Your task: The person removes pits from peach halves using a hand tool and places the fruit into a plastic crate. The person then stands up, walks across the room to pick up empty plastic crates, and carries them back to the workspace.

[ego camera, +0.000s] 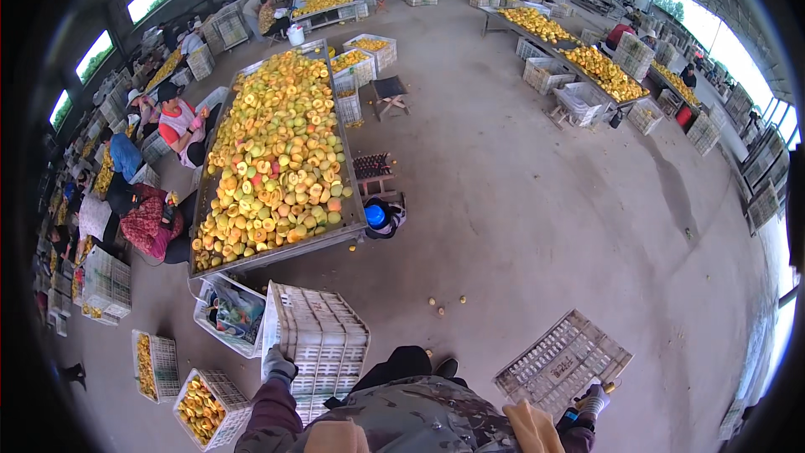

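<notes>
My left hand (278, 363), in a grey glove, grips the near edge of a pale slatted plastic crate stack (324, 333) on my left. On my right, my gloved right hand (592, 400) is at the near edge of another plastic crate (563, 362), its fingers curled there. The broad slatted face of this crate is turned up and bears writing. A small orange-yellow object (609, 386) with a thin loop shows beside that hand; how it is held is unclear. Part of the right fingers is hidden.
A long table (360, 220) bears a heap of halved yellow fruit (277, 151). Two fruit-filled crates (210, 406) (154, 365) stand at lower left. An open crate (220, 336) holds bags. Stools (391, 97) and a blue-lidded container (376, 216) flank the table. Seated people (151, 217) work at left.
</notes>
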A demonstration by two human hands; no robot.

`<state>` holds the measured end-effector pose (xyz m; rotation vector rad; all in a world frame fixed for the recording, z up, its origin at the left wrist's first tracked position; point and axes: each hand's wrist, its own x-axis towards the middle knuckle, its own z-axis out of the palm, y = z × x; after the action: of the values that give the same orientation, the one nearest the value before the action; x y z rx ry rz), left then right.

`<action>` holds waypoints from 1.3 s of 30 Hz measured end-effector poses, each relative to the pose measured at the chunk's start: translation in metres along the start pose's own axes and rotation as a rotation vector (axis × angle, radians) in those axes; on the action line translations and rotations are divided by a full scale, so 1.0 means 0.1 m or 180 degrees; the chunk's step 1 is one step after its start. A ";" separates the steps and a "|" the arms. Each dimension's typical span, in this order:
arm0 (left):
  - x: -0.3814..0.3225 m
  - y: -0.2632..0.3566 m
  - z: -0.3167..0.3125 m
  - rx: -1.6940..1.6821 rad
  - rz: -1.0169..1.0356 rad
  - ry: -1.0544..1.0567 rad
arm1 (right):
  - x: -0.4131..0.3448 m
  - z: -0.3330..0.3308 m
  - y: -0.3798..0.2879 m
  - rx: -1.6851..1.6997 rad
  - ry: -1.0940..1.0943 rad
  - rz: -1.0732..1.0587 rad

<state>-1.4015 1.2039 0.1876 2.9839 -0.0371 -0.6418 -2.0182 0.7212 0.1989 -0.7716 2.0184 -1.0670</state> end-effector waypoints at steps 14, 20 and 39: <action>0.75 2.48 0.72 0.0056 -0.0841 -0.0221 | 1.95 3.24 -2.40 0.0405 -0.0369 -0.0233; 0.84 3.29 0.84 -0.0057 -0.1373 -0.0077 | 2.44 4.67 -3.42 0.0135 -0.0705 -0.0235; 1.27 6.52 0.75 -0.1099 -0.2965 0.0781 | 3.37 10.16 -5.71 -0.0317 -0.1923 -0.0614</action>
<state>-1.3195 0.5433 0.1275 2.5724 1.3672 -0.2661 -1.2909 -0.2492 0.1765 -1.1953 1.5067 -0.7182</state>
